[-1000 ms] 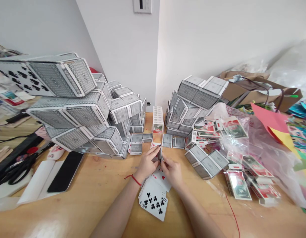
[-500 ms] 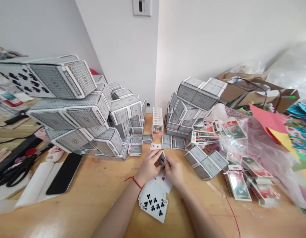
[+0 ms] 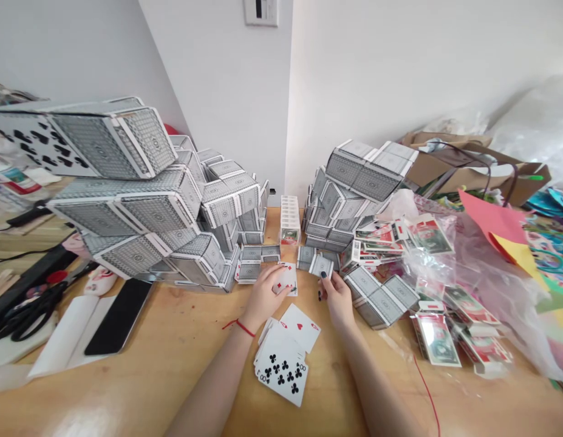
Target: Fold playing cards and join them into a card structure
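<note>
Hands, together half a second ago, now apart. Left hand (image 3: 263, 297): half-curled over diamond card (image 3: 289, 278), centre; grip unclear. Right hand (image 3: 339, 297): pinching grey card (image 3: 320, 265), farther right. Ace of hearts (image 3: 306, 332), near, now uncovered. Joint handling apparently finished.

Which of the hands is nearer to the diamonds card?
Left. The left hand is on the diamonds card; the right hand is apart, to its right, with a gray card.

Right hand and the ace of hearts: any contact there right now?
Apart. The head view shows a strip of bare tabletop between the right hand and the right-hand corner of the ace of hearts.
</note>
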A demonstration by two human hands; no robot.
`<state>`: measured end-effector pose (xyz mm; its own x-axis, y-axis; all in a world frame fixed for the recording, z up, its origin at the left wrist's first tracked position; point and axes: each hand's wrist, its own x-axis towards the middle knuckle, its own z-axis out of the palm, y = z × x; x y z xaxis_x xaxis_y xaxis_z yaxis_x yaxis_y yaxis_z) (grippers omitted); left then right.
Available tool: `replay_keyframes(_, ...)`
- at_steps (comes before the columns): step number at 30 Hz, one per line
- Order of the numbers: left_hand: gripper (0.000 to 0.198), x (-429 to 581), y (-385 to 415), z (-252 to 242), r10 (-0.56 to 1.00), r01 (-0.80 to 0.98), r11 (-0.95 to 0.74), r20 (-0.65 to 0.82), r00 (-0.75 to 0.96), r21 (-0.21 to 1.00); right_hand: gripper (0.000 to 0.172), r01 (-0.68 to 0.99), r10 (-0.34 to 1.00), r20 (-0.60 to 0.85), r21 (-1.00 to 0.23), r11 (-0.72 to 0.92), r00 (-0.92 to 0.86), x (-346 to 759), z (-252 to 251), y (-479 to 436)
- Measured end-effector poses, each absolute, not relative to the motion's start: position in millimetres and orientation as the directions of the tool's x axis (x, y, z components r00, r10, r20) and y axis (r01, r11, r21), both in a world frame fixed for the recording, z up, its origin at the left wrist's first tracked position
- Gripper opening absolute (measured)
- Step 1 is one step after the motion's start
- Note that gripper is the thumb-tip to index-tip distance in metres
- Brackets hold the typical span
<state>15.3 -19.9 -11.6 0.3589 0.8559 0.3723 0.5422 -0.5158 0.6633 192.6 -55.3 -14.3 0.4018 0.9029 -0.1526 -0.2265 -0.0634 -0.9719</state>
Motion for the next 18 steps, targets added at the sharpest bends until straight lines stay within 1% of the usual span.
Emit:
replay_keyframes(3, 0.059, 17, -20, -17, 0.843, 0.561, -0.53, 0.322, 0.432, 0.635, 0.05, -0.28, 0.887, -0.202, -0.956, -0.086, 0.415, 193, -15, -55)
replay_keyframes(5, 0.06, 19, -20, -19, 0.839, 0.584, -0.537, 0.308, 0.449, 0.609, 0.056, -0.327, 0.87, -0.221, -0.942, -0.074, 0.44, 192, -16, -55)
replay_keyframes(8, 0.052, 20, -20, -19, 0.828, 0.607, -0.557, 0.319, 0.461, 0.567, 0.048, -0.376, 0.867, -0.218, -0.926, -0.038, 0.448, 189, -18, -55)
replay_keyframes(12, 0.034, 20, -22, -16, 0.786, 0.585, -0.616, 0.364, 0.499, 0.527, 0.036, -0.421, 0.903, -0.215, -0.906, -0.043, 0.372, 184, -17, -57)
replay_keyframes(14, 0.026, 20, -24, -15, 0.78, 0.578, -0.625, 0.391, 0.489, 0.525, 0.032, -0.425, 0.924, -0.242, -0.9, -0.1, 0.295, 181, -15, -58)
replay_keyframes(18, 0.026, 21, -26, -15, 0.763, 0.562, -0.645, 0.466, 0.447, 0.517, 0.035, -0.42, 0.945, -0.318, -0.87, -0.258, 0.079, 175, -14, -60)
